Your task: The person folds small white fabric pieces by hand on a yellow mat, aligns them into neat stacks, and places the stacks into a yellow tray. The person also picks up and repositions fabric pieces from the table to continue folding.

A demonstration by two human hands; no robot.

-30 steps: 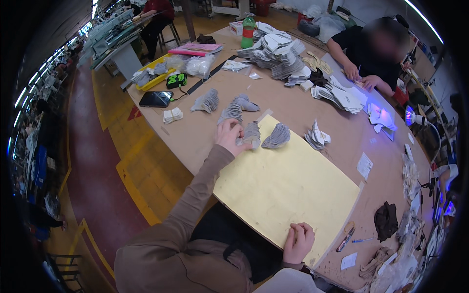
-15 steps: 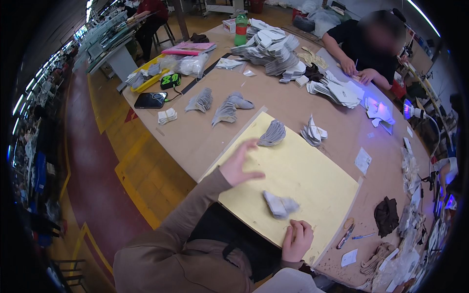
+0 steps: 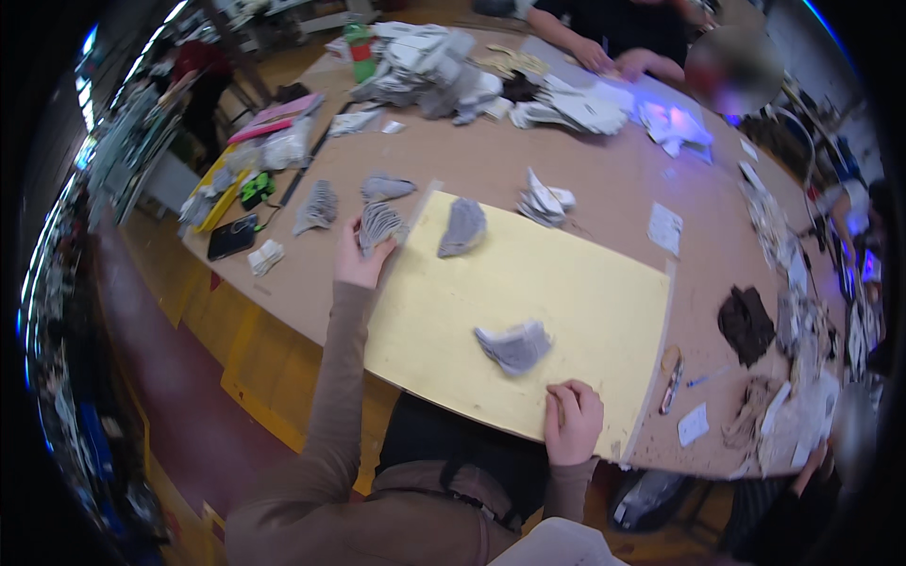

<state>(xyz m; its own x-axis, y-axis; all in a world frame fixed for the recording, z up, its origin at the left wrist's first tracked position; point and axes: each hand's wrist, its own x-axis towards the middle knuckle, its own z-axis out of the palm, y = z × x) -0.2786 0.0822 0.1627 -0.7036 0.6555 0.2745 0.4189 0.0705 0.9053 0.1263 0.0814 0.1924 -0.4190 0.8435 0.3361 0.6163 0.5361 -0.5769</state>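
A fanned stack of grey fabric pieces (image 3: 379, 224) sits at the far left corner of a smooth pale-yellow board (image 3: 566, 311), and the left hand (image 3: 359, 259) has its fingers closed around the stack's lower edge. A second grey bundle (image 3: 462, 226) lies just beside it on the board, and a crumpled grey piece (image 3: 514, 346) rests nearer the person. The right hand (image 3: 573, 422) is curled into a loose fist on the board's near edge; whether it holds anything is hard to tell. The board lies on a brown table (image 3: 604, 179).
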